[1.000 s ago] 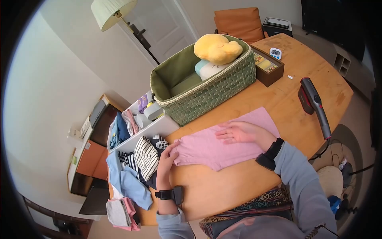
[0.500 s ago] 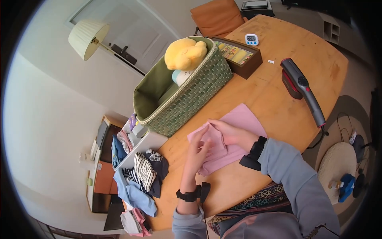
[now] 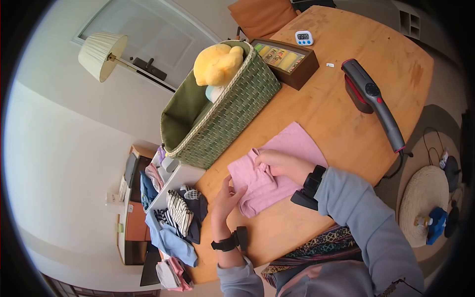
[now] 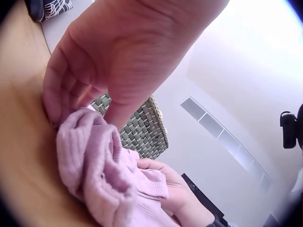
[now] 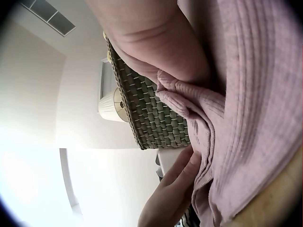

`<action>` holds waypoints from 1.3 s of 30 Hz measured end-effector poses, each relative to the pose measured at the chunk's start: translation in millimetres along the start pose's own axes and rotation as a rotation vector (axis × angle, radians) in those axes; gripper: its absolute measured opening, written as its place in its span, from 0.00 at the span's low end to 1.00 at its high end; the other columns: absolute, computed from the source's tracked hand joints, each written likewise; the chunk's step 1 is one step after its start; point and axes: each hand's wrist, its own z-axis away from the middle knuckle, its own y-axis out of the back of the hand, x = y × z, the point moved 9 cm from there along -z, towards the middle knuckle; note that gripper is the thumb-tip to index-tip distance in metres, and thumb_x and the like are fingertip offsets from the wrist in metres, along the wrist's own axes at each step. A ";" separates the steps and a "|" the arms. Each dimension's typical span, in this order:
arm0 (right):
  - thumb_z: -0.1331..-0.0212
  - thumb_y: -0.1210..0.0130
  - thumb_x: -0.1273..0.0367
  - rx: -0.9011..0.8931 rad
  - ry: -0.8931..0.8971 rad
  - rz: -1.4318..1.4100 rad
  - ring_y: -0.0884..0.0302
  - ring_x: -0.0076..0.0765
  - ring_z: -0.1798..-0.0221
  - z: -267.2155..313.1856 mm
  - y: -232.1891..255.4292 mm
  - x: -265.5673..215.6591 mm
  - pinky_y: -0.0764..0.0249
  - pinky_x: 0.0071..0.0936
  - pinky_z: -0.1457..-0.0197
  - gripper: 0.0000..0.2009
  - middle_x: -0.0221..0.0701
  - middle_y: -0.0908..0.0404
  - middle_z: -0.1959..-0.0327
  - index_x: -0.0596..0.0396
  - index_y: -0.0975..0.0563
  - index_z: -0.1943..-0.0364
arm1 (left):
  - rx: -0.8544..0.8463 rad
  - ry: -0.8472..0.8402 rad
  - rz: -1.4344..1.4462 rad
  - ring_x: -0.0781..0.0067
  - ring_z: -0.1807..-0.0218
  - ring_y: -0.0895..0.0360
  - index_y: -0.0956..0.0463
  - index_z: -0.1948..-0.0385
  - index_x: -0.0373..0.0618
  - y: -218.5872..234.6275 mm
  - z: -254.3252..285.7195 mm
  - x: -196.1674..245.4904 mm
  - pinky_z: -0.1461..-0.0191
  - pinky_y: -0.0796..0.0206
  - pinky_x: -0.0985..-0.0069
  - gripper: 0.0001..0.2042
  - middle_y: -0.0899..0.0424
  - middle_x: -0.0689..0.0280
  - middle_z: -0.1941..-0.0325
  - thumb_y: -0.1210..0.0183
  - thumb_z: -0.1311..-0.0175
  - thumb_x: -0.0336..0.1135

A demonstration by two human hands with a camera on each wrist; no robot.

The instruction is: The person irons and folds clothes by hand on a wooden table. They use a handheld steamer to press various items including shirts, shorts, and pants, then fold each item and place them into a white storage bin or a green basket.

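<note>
A pink ribbed garment [image 3: 299, 143] lies on the wooden table, its left part folded back over the rest. My right hand [image 3: 284, 166] grips a bunched bit of the folded layer, with creases running out from the fingers. At the left edge of the fold is my left hand [image 3: 227, 198], its thumb over the cloth and its fingers bent around the outer side. The left wrist view shows the rolled edge of the garment [image 4: 94, 161] between that thumb and fingers; the thumb tip is hidden behind the cloth.
A green woven basket [image 3: 232, 114] with a yellow plush toy [image 3: 217, 64] stands behind the garment. Beyond are a brown box [image 3: 297, 74] and a timer [image 3: 304, 37]. A handheld steamer [image 3: 373, 94] lies to the right. Clothes [image 3: 178, 213] are heaped at left beside a white bin [image 3: 183, 178].
The garment's left part has been folded over to the right. My right hand went from lying flat on the cloth to gripping it; my left hand lifted, then came back to the folded edge.
</note>
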 end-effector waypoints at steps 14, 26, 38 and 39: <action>0.51 0.52 0.78 -0.144 0.045 -0.082 0.28 0.36 0.49 4.5 -18.0 -14.7 0.29 0.31 0.46 0.16 0.39 0.28 0.55 0.56 0.34 0.55 | 0.053 -0.196 0.450 0.79 0.50 0.28 0.33 0.41 0.41 3.3 7.3 7.9 0.49 0.34 0.82 0.23 0.26 0.59 0.46 0.45 0.41 0.21; 0.38 0.54 0.65 -0.191 -0.084 0.127 0.37 0.41 0.35 35.0 -47.5 -18.4 0.39 0.38 0.34 0.28 0.47 0.34 0.39 0.52 0.46 0.34 | 0.224 -0.061 0.306 0.83 0.68 0.25 0.32 0.45 0.33 87.3 40.2 -39.7 0.76 0.35 0.89 0.25 0.24 0.62 0.54 0.39 0.49 0.23; 0.33 0.57 0.58 -0.274 -0.205 0.089 0.34 0.36 0.37 43.1 -62.2 -12.1 0.38 0.36 0.35 0.21 0.40 0.32 0.40 0.52 0.36 0.40 | 0.128 -0.302 0.224 0.74 0.54 0.25 0.36 0.39 0.41 42.9 40.7 90.5 0.57 0.28 0.79 0.29 0.36 0.61 0.39 0.39 0.46 0.25; 0.33 0.57 0.58 -0.270 -0.202 0.090 0.34 0.36 0.37 41.5 -61.3 -11.5 0.38 0.36 0.35 0.21 0.40 0.32 0.40 0.52 0.36 0.40 | 0.057 -0.372 0.214 0.75 0.55 0.24 0.37 0.38 0.43 28.5 41.6 105.4 0.58 0.28 0.79 0.29 0.36 0.62 0.38 0.39 0.44 0.26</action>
